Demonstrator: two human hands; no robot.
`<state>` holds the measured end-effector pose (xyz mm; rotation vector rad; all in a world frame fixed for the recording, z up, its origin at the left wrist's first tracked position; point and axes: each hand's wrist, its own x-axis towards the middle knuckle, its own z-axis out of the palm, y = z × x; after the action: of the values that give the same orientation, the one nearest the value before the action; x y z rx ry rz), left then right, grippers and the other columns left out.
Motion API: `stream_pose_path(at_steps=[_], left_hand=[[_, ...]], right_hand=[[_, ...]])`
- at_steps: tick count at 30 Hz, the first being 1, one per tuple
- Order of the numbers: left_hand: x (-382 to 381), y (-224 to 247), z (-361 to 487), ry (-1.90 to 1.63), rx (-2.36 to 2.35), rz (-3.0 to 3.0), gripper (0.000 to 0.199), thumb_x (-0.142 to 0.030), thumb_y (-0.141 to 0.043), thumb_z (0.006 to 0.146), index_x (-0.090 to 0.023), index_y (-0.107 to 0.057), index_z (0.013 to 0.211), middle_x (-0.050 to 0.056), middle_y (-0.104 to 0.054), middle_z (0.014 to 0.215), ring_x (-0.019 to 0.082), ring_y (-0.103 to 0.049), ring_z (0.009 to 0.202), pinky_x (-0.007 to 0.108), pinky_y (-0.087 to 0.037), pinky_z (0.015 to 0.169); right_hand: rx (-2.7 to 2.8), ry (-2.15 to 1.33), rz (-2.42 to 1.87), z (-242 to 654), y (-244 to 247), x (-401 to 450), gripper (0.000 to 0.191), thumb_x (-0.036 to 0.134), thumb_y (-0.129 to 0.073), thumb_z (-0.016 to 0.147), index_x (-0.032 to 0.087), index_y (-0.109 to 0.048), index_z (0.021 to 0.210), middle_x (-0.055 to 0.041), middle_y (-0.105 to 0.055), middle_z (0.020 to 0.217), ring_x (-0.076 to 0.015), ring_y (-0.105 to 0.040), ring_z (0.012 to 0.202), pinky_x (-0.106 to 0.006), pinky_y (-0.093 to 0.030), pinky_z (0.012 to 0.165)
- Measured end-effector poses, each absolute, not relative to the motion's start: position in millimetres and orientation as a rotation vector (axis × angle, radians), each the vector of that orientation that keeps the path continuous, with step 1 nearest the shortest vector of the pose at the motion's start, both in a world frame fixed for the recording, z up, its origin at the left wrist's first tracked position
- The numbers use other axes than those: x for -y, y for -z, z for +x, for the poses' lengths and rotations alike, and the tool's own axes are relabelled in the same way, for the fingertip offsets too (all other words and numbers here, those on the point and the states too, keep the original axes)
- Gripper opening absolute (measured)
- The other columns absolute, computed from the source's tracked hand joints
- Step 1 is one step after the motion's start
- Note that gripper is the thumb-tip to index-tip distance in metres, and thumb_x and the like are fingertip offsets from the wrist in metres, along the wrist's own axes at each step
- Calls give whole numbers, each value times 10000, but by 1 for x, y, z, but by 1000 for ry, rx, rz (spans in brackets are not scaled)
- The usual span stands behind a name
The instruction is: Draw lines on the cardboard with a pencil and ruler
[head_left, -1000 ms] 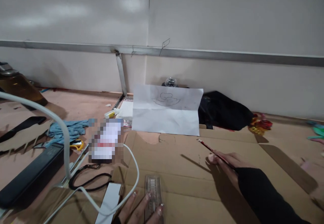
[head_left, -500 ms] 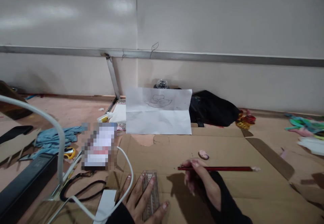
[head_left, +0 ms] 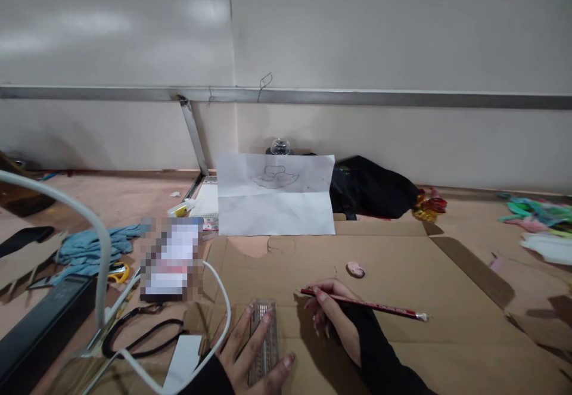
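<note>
Between the thumb and fingers of my right hand (head_left: pixel 333 311) is a dark red pencil (head_left: pixel 379 307), its tip pointing left above the cardboard (head_left: pixel 447 288). My left hand (head_left: pixel 254 347) lies with spread fingers over a clear ruler (head_left: pixel 264 329) on the cardboard's left part. A creased white paper (head_left: pixel 276 210) with a pencil-drawn outline stands behind the cardboard. Just beyond my right hand sits a small pinkish eraser-like piece (head_left: pixel 356 270).
On the left are a phone (head_left: pixel 174 258), blue gloves (head_left: pixel 93 246), yellow-handled scissors (head_left: pixel 120 272), a white cable (head_left: pixel 105 252) and a long black box (head_left: pixel 49 329). A black bag (head_left: pixel 375 186) lies behind; colourful scraps (head_left: pixel 536 213) are at the right.
My right hand has shifted slightly left, and the pencil has tilted, with its back end lower. My left hand stays on the ruler. The whole view has shifted a little.
</note>
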<state>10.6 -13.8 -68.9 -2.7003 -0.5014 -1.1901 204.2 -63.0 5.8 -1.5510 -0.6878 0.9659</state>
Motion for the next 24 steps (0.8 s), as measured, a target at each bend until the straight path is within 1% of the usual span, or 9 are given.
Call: stream_pose_path(at_steps=[2,5,8,12,15,19,24], left_hand=[[14,66,9,1149,492,-2697,416,-389,-544,805,-430,-436,1204,87,-518,1205,338,-455,1132,559,-328,894],[12,60,4,879,394,-2733,498,-359,-567,796,-413,-377,1254,109,-515,1208,357,-438,1145,562,-337,885],[11,55,0,762,386,-2753,541,-366,-572,797,-415,-334,1279,110,-511,1212,362,-435,1146,573,-346,872],[11,54,-1,785,386,-2770,550,-378,-585,782,-400,-348,1278,122,-484,1232,373,-393,1175,580,-347,873],[10,54,-1,813,380,-2769,543,-384,-593,776,-397,-365,1269,122,-492,1220,373,-384,1181,577,-353,873],[9,53,0,845,344,-2771,515,-351,-606,778,-387,-400,1249,125,-495,1219,369,-415,1160,565,-356,881],[10,54,1,858,363,-2773,521,-310,-592,788,-383,-383,1260,138,-419,1296,374,-419,1157,571,-356,869]], right_hand=[[730,-949,-1577,205,-5,63,360,489,-600,698,138,-598,779,-21,-631,602,-87,-524,430,-185,-383,384],[778,-944,-1606,204,-4,64,358,470,-587,718,128,-612,819,-47,-650,640,-104,-550,470,-200,-407,412],[769,-951,-1605,201,-5,65,354,489,-586,702,136,-602,737,-35,-635,580,-106,-543,447,-200,-400,397],[719,-840,-1613,199,-2,69,342,492,-570,707,165,-541,610,30,-539,441,-73,-455,357,-171,-343,337],[740,-839,-1666,200,1,70,365,515,-557,709,172,-518,591,36,-516,412,-75,-438,331,-178,-347,312],[777,-804,-1665,202,4,67,379,540,-557,702,171,-524,621,17,-548,459,-97,-481,348,-202,-377,321],[835,-798,-1706,207,1,64,402,549,-553,695,147,-565,706,-57,-631,562,-147,-574,462,-252,-453,440]])
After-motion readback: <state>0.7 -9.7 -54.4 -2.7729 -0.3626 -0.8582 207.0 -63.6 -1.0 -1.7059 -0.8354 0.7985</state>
